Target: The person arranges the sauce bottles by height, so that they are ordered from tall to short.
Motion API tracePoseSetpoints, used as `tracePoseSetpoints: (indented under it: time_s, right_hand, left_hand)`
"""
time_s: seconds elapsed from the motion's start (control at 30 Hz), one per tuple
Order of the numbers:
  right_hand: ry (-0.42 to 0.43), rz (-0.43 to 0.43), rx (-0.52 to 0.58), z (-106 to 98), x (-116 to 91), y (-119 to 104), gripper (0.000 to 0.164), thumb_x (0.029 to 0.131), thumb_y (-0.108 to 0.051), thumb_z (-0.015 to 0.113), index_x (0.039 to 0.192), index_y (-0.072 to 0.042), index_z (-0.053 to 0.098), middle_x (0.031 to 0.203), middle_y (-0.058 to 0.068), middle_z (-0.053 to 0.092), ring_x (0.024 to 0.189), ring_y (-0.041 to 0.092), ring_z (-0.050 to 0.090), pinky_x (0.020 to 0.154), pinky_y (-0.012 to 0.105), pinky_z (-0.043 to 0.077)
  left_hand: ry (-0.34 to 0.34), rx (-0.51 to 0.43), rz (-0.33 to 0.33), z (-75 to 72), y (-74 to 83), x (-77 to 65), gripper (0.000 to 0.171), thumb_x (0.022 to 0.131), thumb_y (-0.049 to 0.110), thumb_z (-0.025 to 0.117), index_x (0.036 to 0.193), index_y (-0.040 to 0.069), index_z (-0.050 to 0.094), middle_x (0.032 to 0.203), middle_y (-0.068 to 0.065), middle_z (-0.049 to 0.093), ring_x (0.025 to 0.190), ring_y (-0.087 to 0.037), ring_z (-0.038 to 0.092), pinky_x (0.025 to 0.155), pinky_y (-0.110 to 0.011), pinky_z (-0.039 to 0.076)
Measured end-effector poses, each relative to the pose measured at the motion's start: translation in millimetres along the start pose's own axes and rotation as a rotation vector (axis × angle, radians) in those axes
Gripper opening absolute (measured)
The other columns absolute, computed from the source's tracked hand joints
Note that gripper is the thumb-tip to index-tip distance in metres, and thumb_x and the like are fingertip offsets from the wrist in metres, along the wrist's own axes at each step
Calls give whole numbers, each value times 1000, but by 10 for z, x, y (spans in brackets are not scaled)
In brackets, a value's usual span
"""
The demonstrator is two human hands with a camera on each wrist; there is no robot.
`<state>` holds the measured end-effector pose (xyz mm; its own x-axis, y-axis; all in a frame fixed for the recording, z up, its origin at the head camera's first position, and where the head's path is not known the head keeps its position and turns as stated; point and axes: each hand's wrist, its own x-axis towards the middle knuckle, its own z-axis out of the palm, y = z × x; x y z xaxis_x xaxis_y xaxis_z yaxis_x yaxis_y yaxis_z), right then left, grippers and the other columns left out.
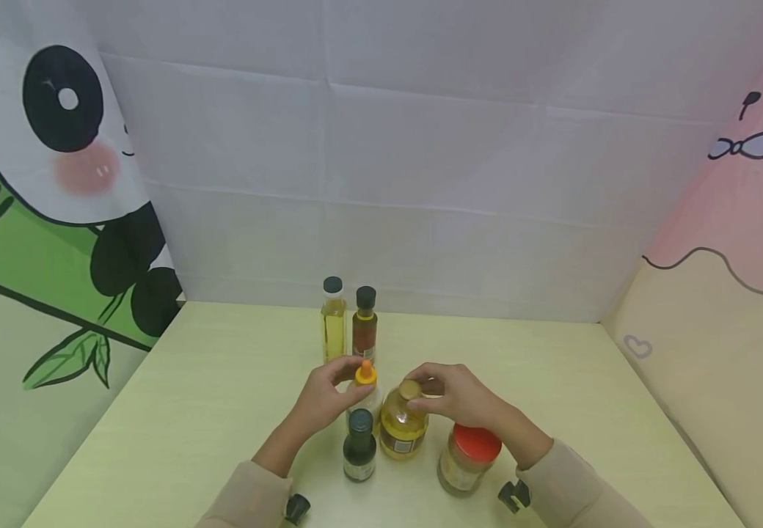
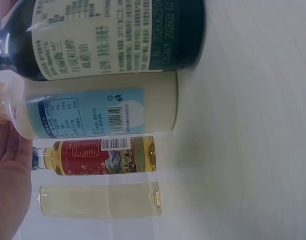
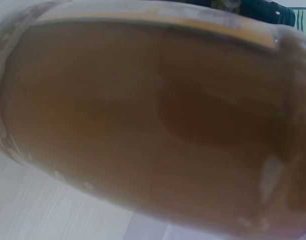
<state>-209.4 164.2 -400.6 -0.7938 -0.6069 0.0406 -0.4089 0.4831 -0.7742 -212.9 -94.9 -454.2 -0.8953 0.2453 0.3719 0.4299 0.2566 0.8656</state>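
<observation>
In the head view my left hand (image 1: pixel 322 396) holds the neck of a pale squeeze bottle with a yellow-orange nozzle cap (image 1: pixel 366 372), thumb on the near side and fingers behind. Its blue label (image 2: pixel 88 114) shows in the left wrist view. With its thumb and fingers my right hand (image 1: pixel 457 394) pinches the tan cap of a round bottle of yellow oil (image 1: pixel 400 436). Both bottles stand upright side by side. A small dark green bottle (image 1: pixel 359 449) stands in front of the squeeze bottle. Below my right wrist is a red-lidded jar (image 1: pixel 464 466); its brown contents (image 3: pixel 143 115) fill the right wrist view.
Behind my left hand stand a tall bottle of light yellow oil (image 1: pixel 333 323) and a slim black-capped bottle with a red label (image 1: pixel 364 334). The pale table (image 1: pixel 540 359) meets a grey-white cloth backdrop (image 1: pixel 421 161), with cartoon-printed panels at both sides.
</observation>
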Motion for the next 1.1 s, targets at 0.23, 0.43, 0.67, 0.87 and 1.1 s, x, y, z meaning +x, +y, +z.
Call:
tracePoseSetpoints:
  time_s: [0.23,0.43,0.67,0.87,1.1]
  right_hand:
    - [0,2,15,-2,-9,0,36,89,-25,74,119,-11,64,115,0,66,111,24,62,93,47,50]
    - [-3,5,13,-8,-14,-8,35,90,-26,73,120,-10,64,116,0,66,112,26,62,92,46,50]
    - [-7,6,6,-20,-14,-26,35,90,-24,73,120,-9,64,117,2,65,112,28,61,91,43,51]
    - [-8,2,16,-25,-16,-31,35,90,-24,73,120,-9,64,116,2,66,113,27,61,91,43,51]
    - [-9,2,12,-20,-10,-12,34,90,-24,73,119,-9,64,115,2,66,112,27,61,92,44,51]
  left_hand:
    - [-12,-39,-31,0,-2,-11,36,85,11,76,118,3,64,113,-6,67,109,-26,62,96,-41,48]
    - [-11,-29,-31,-4,12,-15,36,85,12,77,118,3,65,113,-6,67,109,-27,62,97,-44,47]
    - [-2,-31,-25,0,47,-18,35,86,12,76,117,3,65,111,-5,68,108,-26,62,99,-47,45]
    - [13,-17,-14,4,76,-4,33,85,11,76,115,4,67,110,-5,68,107,-26,63,97,-49,46]
    - [13,-8,-10,5,56,16,33,86,12,76,117,3,66,111,-6,67,106,-27,63,97,-50,46]
